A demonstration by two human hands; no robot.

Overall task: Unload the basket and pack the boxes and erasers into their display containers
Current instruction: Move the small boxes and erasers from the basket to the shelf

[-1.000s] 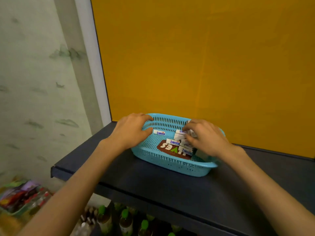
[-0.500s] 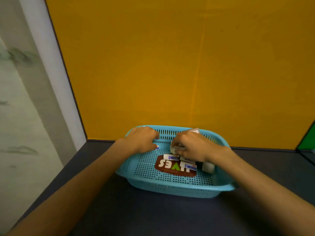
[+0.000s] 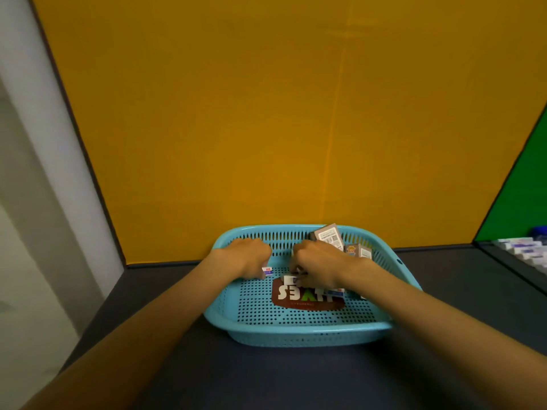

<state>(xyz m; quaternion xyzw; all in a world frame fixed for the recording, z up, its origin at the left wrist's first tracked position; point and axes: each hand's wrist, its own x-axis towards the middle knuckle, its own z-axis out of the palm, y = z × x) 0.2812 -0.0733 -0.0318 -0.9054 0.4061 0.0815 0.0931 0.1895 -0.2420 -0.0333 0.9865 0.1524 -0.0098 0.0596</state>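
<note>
You have both hands down in the turquoise basket [image 3: 299,332] on the dark shelf [image 3: 266,377], hard against the orange back panel [image 3: 266,113]. Your left hand [image 3: 247,258] curls over a small white eraser [image 3: 267,272] — only its end shows under the knuckles. Your right hand [image 3: 318,266] grips a cluster of erasers [image 3: 291,280] above the brown label [image 3: 307,297] on the basket floor. Two grey boxes [image 3: 328,235] lean at the far rim behind your right hand. Far right, past a green panel [image 3: 524,190], a row of small packs [image 3: 521,251] sits on the shelf — too blurred to read.
</note>
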